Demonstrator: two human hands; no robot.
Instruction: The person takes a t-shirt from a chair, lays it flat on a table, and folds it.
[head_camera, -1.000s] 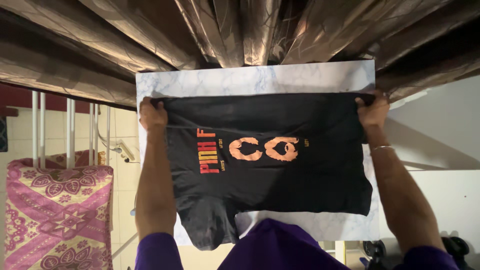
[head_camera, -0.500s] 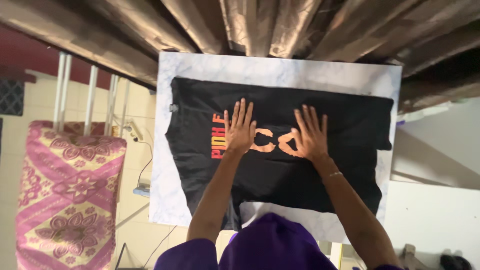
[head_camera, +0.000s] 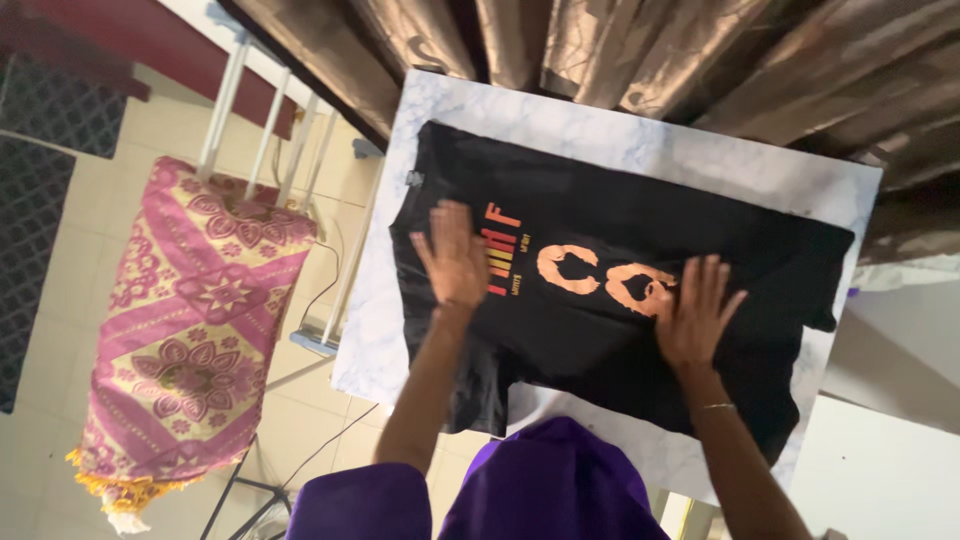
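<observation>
Black T-shirt (head_camera: 600, 250) with orange print lay spread flat on marble-patterned table (head_camera: 640, 140), left hand (head_camera: 452, 258) pressed flat on its print side, fingers extended, right hand (head_camera: 695, 315) likewise splayed open, gripping nothing, pink patterned cloth (head_camera: 195, 320) hung beside table.

A pink patterned cloth (head_camera: 190, 330) hangs over a white rack (head_camera: 255, 120) left of the marble-patterned table (head_camera: 640, 140), bronze curtains (head_camera: 600, 50) behind.

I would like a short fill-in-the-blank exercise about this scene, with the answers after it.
1. Both hands lie flat on a ____ T-shirt.
2. The T-shirt is spread over a white ____-patterned table.
3. A thin bracelet circles the wrist of the ____ hand.
4. The left hand partly covers the shirt's red and ____ lettering.

Answers: black; marble; right; orange
</observation>
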